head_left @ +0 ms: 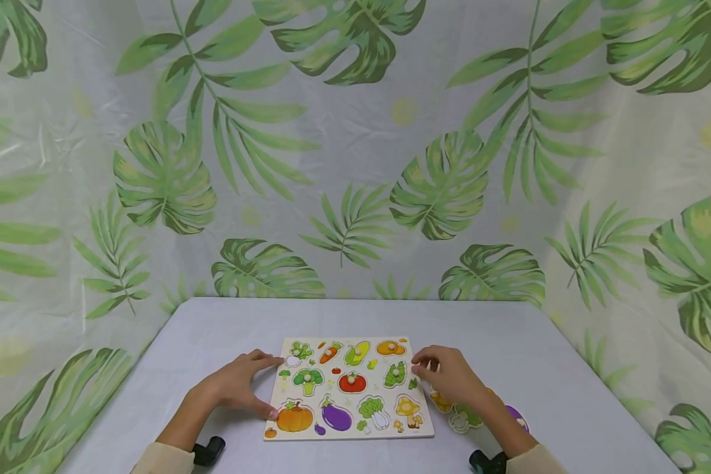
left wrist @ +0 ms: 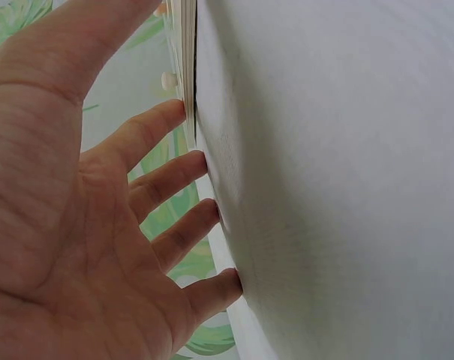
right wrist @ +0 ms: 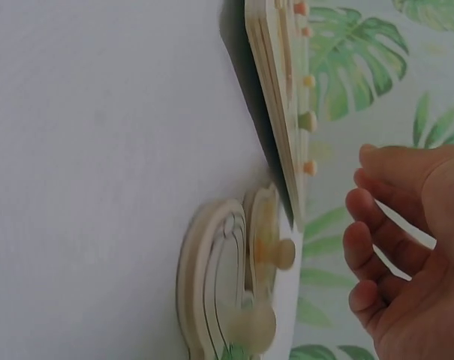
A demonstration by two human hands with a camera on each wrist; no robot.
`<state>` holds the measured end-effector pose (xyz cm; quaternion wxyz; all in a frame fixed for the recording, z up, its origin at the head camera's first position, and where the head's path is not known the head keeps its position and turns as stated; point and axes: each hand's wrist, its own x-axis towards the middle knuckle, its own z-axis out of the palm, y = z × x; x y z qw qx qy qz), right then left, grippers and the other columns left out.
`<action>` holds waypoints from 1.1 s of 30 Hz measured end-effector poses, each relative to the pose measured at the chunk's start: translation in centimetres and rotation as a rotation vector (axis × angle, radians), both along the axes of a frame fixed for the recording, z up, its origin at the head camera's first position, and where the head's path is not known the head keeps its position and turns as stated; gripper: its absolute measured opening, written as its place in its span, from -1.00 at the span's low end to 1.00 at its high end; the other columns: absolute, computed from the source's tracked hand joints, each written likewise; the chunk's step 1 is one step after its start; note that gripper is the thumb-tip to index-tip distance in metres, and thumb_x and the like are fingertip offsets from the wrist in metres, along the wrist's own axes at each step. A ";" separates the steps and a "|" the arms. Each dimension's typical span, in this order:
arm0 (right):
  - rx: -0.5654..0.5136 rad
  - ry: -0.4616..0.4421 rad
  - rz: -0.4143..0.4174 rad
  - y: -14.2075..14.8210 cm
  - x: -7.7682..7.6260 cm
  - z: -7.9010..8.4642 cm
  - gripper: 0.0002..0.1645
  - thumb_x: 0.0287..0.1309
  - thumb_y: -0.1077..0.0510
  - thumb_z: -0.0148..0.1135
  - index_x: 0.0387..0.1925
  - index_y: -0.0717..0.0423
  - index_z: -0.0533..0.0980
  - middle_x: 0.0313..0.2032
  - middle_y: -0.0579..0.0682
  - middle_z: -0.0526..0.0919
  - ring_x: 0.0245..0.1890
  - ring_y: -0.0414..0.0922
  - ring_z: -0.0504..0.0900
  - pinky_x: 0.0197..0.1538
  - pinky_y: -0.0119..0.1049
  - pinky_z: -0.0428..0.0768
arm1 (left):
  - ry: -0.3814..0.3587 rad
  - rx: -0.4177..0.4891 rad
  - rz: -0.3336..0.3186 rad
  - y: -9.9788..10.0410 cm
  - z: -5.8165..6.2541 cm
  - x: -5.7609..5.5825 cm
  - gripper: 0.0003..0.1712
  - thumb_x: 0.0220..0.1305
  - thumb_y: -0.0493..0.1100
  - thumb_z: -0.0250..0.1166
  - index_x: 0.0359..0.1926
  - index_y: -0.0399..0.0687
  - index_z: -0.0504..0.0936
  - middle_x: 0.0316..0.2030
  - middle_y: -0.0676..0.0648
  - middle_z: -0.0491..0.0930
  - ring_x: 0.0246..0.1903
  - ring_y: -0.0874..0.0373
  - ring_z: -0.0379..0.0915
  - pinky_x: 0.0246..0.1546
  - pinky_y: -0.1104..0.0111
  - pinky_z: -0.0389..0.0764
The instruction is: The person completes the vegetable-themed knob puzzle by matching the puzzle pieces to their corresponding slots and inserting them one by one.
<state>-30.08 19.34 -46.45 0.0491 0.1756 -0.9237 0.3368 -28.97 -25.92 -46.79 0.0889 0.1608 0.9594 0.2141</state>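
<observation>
Four shapes [head_left: 336, 415] in the bottom row of the puzzle board [head_left: 343, 436] look unfilled, while the two rows above carry knobbed pieces [head_left: 352, 383]. The board lies on the tabletop [head_left: 225, 329] between the hands. The left hand [head_left: 239, 383], fingers spread, touches its left edge; the right hand [head_left: 450, 376] hangs by its right edge, fingers loosely bent and apparently empty. The step in hand seems to be filling the board; the next move probably calls for reaching back to the loose pieces [head_left: 459, 419] and pinching one knob [right wrist: 285, 253].
</observation>
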 end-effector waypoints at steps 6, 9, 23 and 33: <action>0.029 0.012 -0.023 1.4 0.1 0.1 -0.86 0.32 0.16 0.38 -0.11 -0.01 0.71 -0.31 -0.23 0.64 -0.35 -0.24 0.49 -0.36 -0.42 0.50 | 0.005 -0.005 0.008 0.1 0.2 0.1 0.19 -0.30 0.34 0.70 0.44 0.20 0.48 0.38 -0.13 0.41 0.35 -0.22 0.31 0.25 -0.38 0.40; 0.034 0.019 -0.024 2.1 0.3 0.2 -0.86 0.32 0.17 0.38 -0.11 -0.01 0.72 -0.31 -0.24 0.64 -0.35 -0.25 0.49 -0.34 -0.41 0.50 | 0.003 -0.006 0.010 0.1 0.2 0.1 0.19 -0.30 0.34 0.69 0.44 0.21 0.48 0.38 -0.13 0.41 0.35 -0.22 0.31 0.25 -0.38 0.40; 0.053 0.057 -0.090 6.3 1.2 0.6 -0.86 0.26 0.19 0.42 -0.14 0.03 0.73 -0.33 -0.20 0.66 -0.37 -0.28 0.46 -0.37 -0.43 0.47 | 0.000 0.003 0.007 0.2 0.3 0.1 0.19 -0.29 0.33 0.70 0.44 0.21 0.48 0.38 -0.12 0.40 0.36 -0.21 0.30 0.26 -0.38 0.39; 0.111 0.029 -0.150 9.3 2.1 -0.7 -0.87 0.22 0.12 0.45 -0.20 0.03 0.74 -0.44 -0.19 0.62 -0.50 -0.28 0.42 -0.46 -0.42 0.43 | 0.001 -0.008 0.018 0.3 0.3 0.0 0.19 -0.31 0.32 0.71 0.44 0.21 0.48 0.39 -0.12 0.40 0.35 -0.20 0.31 0.25 -0.38 0.40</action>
